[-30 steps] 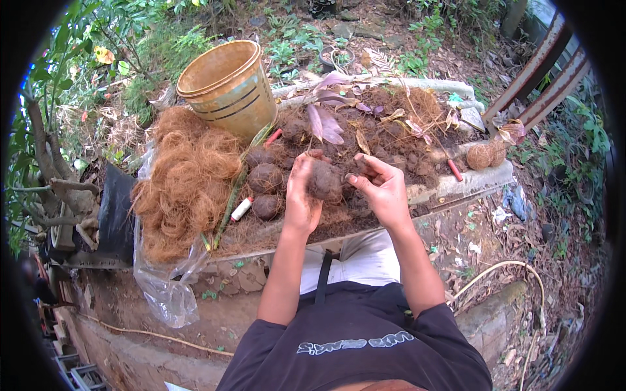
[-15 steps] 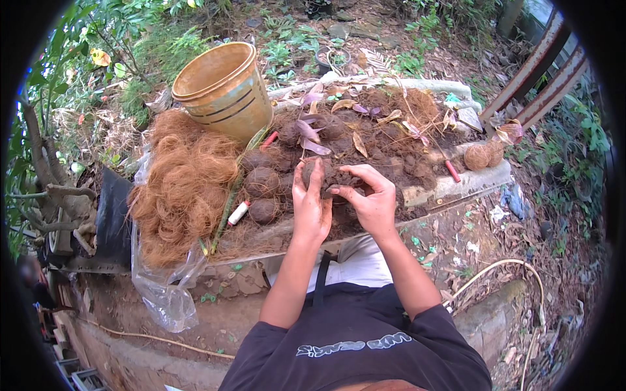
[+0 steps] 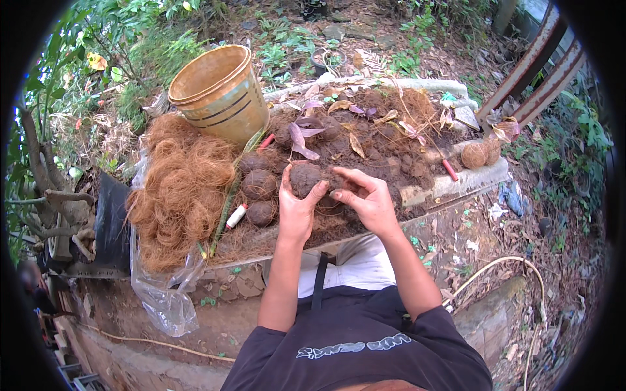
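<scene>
We see a round brown ball of dirt (image 3: 305, 179) near the middle of the frame, a bit above the center; the left hand (image 3: 297, 212) cups it from below, with the thumb up one side and the fingers up the other, so the ball sits in that hand; the right hand (image 3: 365, 195) is just to the right of the ball, its fingers bent and pinched close together at the ball's side, and we cannot tell if it grips anything; both hands are over a heap of dark dirt (image 3: 385, 143) with dry leaves on top; to the left of the held ball lie more dirt balls (image 3: 259, 184), close to each other; a small white and red tube (image 3: 236, 216) lies just left of them; farther left is a big fluffy pile of brown fiber (image 3: 179, 186), partly on a clear plastic bag (image 3: 166, 296) that hangs down at the lower left; a tan basket (image 3: 218, 91) stands in the upper left, touching the fiber pile; two more round balls (image 3: 479, 154) sit at the right edge of the heap, well apart from the hands
</scene>
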The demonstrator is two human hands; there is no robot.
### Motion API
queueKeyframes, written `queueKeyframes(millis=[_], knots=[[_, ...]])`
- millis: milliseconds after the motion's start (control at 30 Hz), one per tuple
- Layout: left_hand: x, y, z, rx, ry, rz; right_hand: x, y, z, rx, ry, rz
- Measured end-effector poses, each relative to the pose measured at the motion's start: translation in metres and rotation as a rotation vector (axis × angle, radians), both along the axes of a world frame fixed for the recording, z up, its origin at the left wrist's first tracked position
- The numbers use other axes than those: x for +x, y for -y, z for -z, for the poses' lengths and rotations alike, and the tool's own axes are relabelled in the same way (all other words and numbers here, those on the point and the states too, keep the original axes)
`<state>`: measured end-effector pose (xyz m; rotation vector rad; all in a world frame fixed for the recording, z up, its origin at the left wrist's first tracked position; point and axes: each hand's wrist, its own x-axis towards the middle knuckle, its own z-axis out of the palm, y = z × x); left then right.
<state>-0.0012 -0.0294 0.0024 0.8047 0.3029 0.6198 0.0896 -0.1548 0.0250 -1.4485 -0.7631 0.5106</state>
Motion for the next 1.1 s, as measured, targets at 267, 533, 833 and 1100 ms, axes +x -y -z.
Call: queueKeyframes(millis=[267, 533, 833, 1100], knots=[[-0.003, -0.011, -0.008, 0.236, -0.083, 0.107, 0.011, -0.004, 0.015, 0.076, -0.076, -0.049], [0.006, -0.02, -0.022, 0.368, 0.078, 0.193, 0.016, -0.002, -0.016, 0.085, 0.433, -0.038], [0.022, -0.022, -0.023, 0.476, -0.04, 0.018, 0.027, -0.012, -0.017, 0.062, 0.587, 0.034], [0.028, -0.017, -0.02, 0.581, -0.076, -0.246, 0.023, -0.026, -0.008, 0.045, 0.496, 0.049]])
